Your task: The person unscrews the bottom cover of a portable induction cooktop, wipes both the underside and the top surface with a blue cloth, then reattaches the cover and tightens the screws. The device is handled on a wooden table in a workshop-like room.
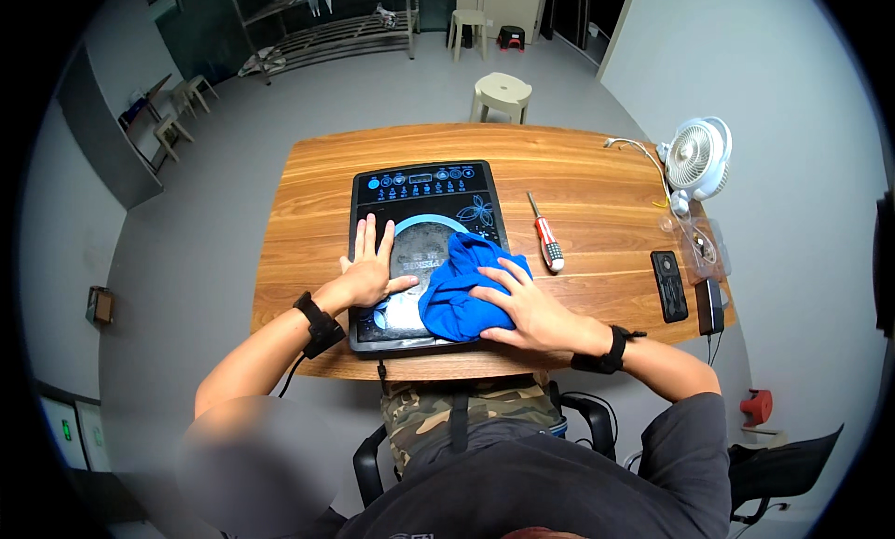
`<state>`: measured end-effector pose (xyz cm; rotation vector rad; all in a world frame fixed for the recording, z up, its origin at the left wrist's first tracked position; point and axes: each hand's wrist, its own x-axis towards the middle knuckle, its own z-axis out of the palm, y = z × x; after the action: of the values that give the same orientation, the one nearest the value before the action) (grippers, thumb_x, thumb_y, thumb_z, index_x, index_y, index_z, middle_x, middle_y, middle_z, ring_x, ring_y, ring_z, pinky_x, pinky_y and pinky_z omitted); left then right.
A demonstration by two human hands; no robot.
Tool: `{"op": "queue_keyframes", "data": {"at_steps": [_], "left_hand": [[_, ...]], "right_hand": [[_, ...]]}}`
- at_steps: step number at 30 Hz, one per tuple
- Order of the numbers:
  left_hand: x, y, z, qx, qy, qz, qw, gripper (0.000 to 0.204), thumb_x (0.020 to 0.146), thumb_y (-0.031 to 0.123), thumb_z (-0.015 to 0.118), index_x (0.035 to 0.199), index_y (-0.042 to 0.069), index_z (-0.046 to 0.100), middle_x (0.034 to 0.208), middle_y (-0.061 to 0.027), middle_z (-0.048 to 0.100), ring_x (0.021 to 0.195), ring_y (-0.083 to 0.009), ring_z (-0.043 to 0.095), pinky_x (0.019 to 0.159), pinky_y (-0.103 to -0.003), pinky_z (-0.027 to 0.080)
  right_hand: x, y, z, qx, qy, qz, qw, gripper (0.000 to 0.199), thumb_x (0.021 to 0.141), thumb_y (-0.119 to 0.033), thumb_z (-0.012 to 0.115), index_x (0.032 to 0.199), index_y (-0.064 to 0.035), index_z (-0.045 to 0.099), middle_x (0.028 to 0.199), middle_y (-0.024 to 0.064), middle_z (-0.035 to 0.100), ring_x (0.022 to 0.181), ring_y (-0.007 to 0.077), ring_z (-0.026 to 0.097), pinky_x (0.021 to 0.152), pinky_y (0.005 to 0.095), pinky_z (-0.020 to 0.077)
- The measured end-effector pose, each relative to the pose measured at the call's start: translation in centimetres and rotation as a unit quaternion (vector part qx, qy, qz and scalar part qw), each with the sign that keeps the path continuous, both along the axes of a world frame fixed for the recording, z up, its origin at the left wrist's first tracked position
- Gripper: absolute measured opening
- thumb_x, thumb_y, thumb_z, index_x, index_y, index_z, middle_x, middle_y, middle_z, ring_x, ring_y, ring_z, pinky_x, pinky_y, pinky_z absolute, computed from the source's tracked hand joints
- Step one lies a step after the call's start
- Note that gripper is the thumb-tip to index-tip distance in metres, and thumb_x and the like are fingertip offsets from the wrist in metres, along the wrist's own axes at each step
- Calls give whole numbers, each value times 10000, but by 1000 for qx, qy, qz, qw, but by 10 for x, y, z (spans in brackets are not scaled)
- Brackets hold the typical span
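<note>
Cooktop (pixel 424 242) lay on the worktop (pixel 578 175), left of its middle, one short side just inside the near edge and the control panel (pixel 420 179) toward the far edge. The left hand (pixel 366 274) rested palm down on its left part, fingers spread wide, thumb reaching inward, holding nothing. The cooktop looked stiff and fairly heavy, its smooth top probably slippery and apt to crack under a hard knock; the surest hold seemed to be low on both long sides. Bunched on its near right part, the cloth (pixel 454 292) looked soft, light and limp; a flat palm probably suited it better than a pinch. The right hand (pixel 533 312) covered the cloth's right side, fingers apart and long rather than curled round it. Farther right lay a screwdriver (pixel 547 239), handle toward the near edge, then a black case (pixel 668 287) by the right edge, a fan (pixel 695 157) at the far right corner, and a black box (pixel 710 306) by the near right corner
</note>
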<state>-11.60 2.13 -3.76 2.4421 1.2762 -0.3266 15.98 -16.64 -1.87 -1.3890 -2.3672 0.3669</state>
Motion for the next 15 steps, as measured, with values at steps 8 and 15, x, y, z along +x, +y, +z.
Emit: {"op": "queue_keyframes", "data": {"at_steps": [8, 15], "left_hand": [[-5, 0, -9, 27, -18, -11, 999, 1209, 877, 761, 620, 1669, 113, -23, 1686, -297, -171, 1572, -459, -154, 1104, -760, 263], [-4, -2, -4, 35, -5, -31, 999, 1173, 901, 743, 605, 1668, 106, -14, 1677, -330, -151, 1567, -489, -132, 1096, -757, 269]], "right_hand": [[-2, -15, 3, -28, 88, -25, 995, 587, 827, -299, 856, 1328, -135, 598, 1509, 212, 428, 1402, 469, 390, 1144, 559, 400], [-2, -1, -1, -38, 101, -57, 993, 574, 816, -270, 867, 1309, -129, 610, 1486, 211, 441, 1363, 459, 422, 1126, 543, 404]]}}
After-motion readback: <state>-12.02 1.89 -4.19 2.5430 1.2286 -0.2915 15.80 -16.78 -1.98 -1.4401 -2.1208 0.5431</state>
